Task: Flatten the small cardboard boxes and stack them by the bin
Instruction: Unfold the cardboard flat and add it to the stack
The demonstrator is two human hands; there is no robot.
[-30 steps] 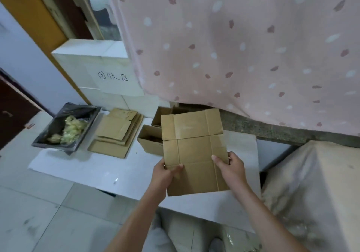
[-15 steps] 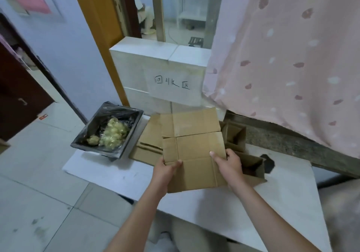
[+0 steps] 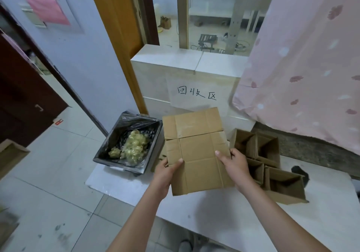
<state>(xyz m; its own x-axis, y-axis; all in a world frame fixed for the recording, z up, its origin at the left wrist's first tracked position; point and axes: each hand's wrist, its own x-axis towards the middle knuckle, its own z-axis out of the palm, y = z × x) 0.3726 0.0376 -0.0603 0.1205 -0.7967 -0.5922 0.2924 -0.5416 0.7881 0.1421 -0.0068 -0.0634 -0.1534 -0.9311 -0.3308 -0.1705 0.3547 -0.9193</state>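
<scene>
I hold a flattened brown cardboard box (image 3: 196, 150) in the air with both hands. My left hand (image 3: 167, 171) grips its lower left edge and my right hand (image 3: 234, 161) grips its right edge. The box hovers just right of the bin (image 3: 127, 144), a black-lined tray with yellowish scraps inside. Only a corner of the stack of flattened boxes (image 3: 159, 157) shows behind the held box, between it and the bin. Several open, unflattened boxes (image 3: 268, 162) stand on the white sheet to the right.
A white sheet (image 3: 214, 209) covers the low surface under everything. A white tiled block with a handwritten paper sign (image 3: 196, 94) stands behind. A pink curtain (image 3: 302, 66) hangs at the right. Tiled floor (image 3: 48, 173) lies to the left.
The view has swung left, and the held flat box now sits over the stack beside the bin. My grip on the box is unchanged.
</scene>
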